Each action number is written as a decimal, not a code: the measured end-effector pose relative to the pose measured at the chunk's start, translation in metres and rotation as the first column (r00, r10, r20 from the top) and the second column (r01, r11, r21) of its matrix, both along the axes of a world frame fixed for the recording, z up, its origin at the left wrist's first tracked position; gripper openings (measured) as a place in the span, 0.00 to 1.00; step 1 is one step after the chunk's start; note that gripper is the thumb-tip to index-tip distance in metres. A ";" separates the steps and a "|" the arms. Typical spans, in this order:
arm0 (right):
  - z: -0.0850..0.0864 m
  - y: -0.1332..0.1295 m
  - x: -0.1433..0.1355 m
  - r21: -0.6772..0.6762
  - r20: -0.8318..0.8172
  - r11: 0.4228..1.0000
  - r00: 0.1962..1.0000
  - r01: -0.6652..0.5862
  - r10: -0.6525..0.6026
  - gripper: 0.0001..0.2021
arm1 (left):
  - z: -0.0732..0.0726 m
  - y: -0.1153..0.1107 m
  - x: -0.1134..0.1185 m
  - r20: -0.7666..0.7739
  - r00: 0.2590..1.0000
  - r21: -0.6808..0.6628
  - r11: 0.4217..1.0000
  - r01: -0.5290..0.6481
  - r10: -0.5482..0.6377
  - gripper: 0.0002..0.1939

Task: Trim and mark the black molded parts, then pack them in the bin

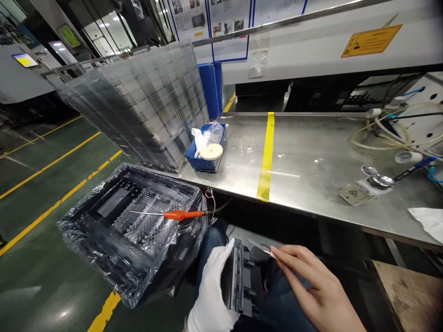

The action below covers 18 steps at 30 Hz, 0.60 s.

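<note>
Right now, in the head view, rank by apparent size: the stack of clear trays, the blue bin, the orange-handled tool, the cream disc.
1. stack of clear trays
2. orange-handled tool, long but thin
3. blue bin, similar, so unsure
4. cream disc

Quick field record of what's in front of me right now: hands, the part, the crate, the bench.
left hand: white glove, grips the dark plastic part upright over the lap
right hand: bare, holds a small blade at the part's top edge
crate: black, plastic-lined, clear trays inside
orange-handled tool: lies across the crate
steel bench: yellow tape stripe, blue bin, stack of clear trays
</note>
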State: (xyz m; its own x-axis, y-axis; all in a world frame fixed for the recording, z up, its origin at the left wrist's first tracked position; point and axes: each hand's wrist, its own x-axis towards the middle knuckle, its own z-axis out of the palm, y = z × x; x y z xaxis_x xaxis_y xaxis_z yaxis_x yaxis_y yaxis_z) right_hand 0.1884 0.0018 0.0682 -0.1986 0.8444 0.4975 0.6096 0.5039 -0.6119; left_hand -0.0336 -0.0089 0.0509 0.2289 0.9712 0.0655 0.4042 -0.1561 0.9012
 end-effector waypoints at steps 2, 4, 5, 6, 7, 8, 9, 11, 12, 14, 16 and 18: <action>-0.001 -0.001 0.001 -0.017 -0.019 0.999 0.999 -0.040 0.040 0.12 | 0.001 -0.002 -0.003 -0.014 1.000 -0.005 1.000 -0.013 0.013 0.40; -0.005 0.000 0.003 -0.042 -0.075 0.999 0.997 -0.022 0.019 0.12 | -0.002 -0.004 -0.007 -0.017 1.000 -0.016 1.000 0.002 -0.003 0.36; -0.007 0.000 0.003 -0.091 -0.125 0.996 0.992 -0.002 -0.010 0.11 | -0.004 -0.004 -0.010 -0.016 1.000 -0.026 0.999 0.026 -0.027 0.34; -0.009 0.001 0.004 -0.181 -0.189 0.984 0.981 0.004 -0.038 0.09 | -0.006 -0.005 -0.013 -0.010 0.998 -0.042 0.998 0.055 -0.055 0.32; -0.011 0.002 0.003 -0.303 -0.261 0.953 0.964 -0.021 -0.061 0.08 | -0.007 -0.005 -0.016 0.001 0.996 -0.062 0.994 0.089 -0.089 0.30; -0.012 0.002 0.002 -0.440 -0.334 0.894 0.940 -0.085 -0.075 0.11 | -0.007 -0.006 -0.018 0.014 0.992 -0.085 0.989 0.123 -0.122 0.30; -0.012 0.003 0.000 -0.559 -0.399 0.812 0.913 -0.169 -0.085 0.15 | -0.006 -0.006 -0.020 0.025 0.988 -0.105 0.982 0.154 -0.153 0.31; -0.012 0.003 -0.005 -0.684 -0.495 0.654 0.865 -0.324 -0.089 0.24 | -0.001 -0.008 -0.021 0.039 0.982 -0.130 0.973 0.190 -0.187 0.33; -0.011 0.003 -0.008 -0.700 -0.525 0.608 0.847 -0.376 -0.081 0.27 | 0.003 -0.008 -0.020 0.040 0.980 -0.134 0.971 0.199 -0.195 0.32; -0.010 0.004 -0.013 -0.698 -0.557 0.572 0.828 -0.431 -0.055 0.30 | 0.009 -0.007 -0.018 0.042 0.975 -0.121 0.967 0.224 -0.220 0.29; -0.007 0.004 -0.015 -0.689 -0.570 0.557 0.821 -0.464 -0.021 0.29 | 0.013 -0.004 -0.015 0.038 0.966 -0.098 0.961 0.258 -0.255 0.27; -0.004 0.005 -0.013 -0.677 -0.582 0.544 0.813 -0.496 0.017 0.27 | 0.012 0.001 -0.013 0.002 0.964 -0.072 0.961 0.267 -0.267 0.28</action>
State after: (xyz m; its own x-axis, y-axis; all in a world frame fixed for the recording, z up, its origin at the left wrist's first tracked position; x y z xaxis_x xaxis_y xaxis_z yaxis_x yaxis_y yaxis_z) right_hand 0.1759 0.0063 0.0642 -0.4287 0.8732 -0.2319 0.0586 -0.2292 -0.9716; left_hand -0.0469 -0.0079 0.0628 0.4808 0.8768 -0.0036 0.3630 -0.1953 0.9111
